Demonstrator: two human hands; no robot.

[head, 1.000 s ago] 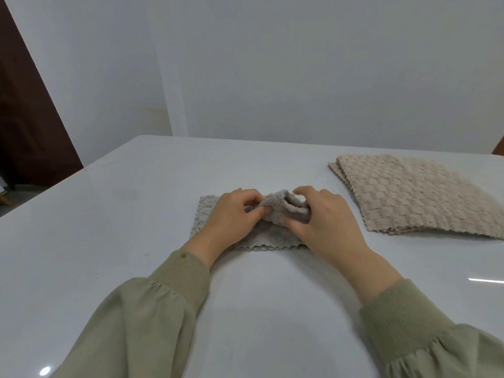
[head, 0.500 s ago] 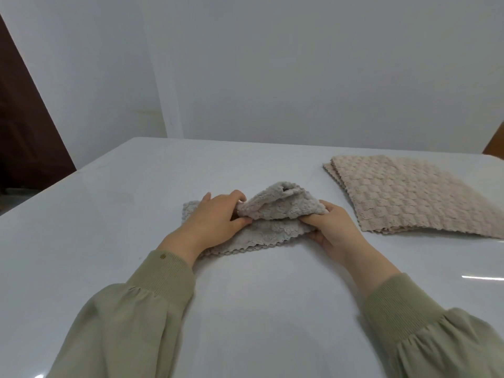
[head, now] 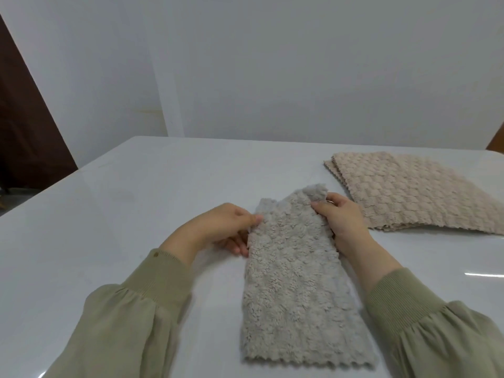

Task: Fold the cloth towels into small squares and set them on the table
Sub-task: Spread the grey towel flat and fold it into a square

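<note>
Two hands pinch one grey towel; one beige stack nearby.

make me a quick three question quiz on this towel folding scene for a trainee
1. True or false: the grey fluffy cloth towel already forms a small square.
2. The stack of beige textured cloth towels lies on the white table: A) to the right of the grey towel, B) to its left, C) under it.
3. How many hands have a grip on the grey towel?
Key: 1 false, it is a long strip; 2 A; 3 two, the left hand and the right hand, at its far end.
</note>
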